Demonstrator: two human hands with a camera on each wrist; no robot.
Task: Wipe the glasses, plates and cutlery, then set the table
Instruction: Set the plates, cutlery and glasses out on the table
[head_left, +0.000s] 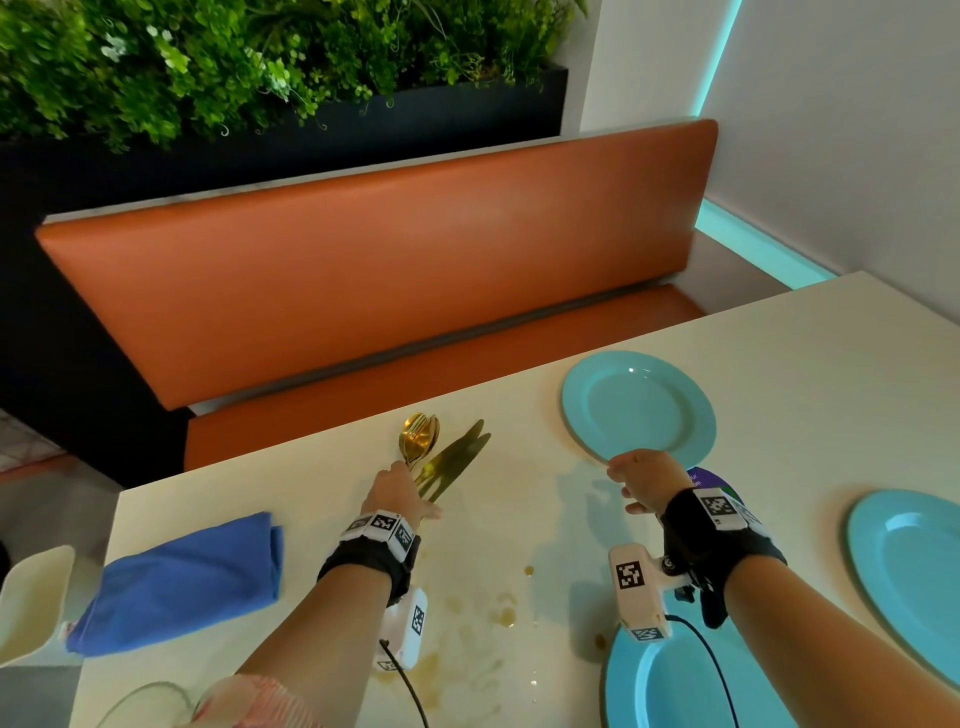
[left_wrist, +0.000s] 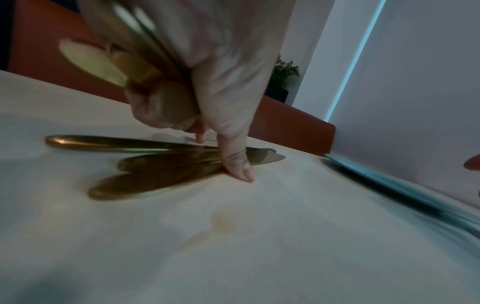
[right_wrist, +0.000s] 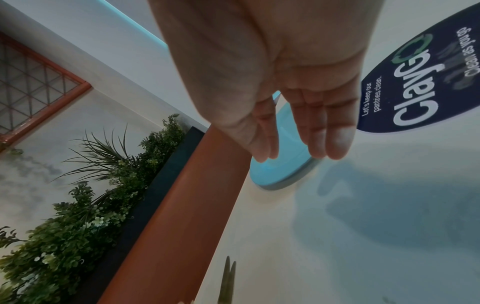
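From the head view, the left hand (head_left: 397, 491) reaches toward the far edge of the surface (head_left: 519, 519), fingers closed around gold spoons (head_left: 418, 439), with gold knives (head_left: 454, 462) lying beside them. A folded blue cloth (head_left: 187, 582) lies near the left edge. The right hand (head_left: 641, 478) hovers at the near rim of a teal plate (head_left: 639, 408); two more teal plates sit toward the near right.

In the left wrist view, curled fingers (left_wrist: 166, 107) grip the spoon handles while one finger presses the knives (left_wrist: 161, 162) flat.

In the right wrist view, the right hand's fingers (right_wrist: 324, 131) are straight and empty above the plate (right_wrist: 283, 172), by a dark printed sticker (right_wrist: 420, 82).
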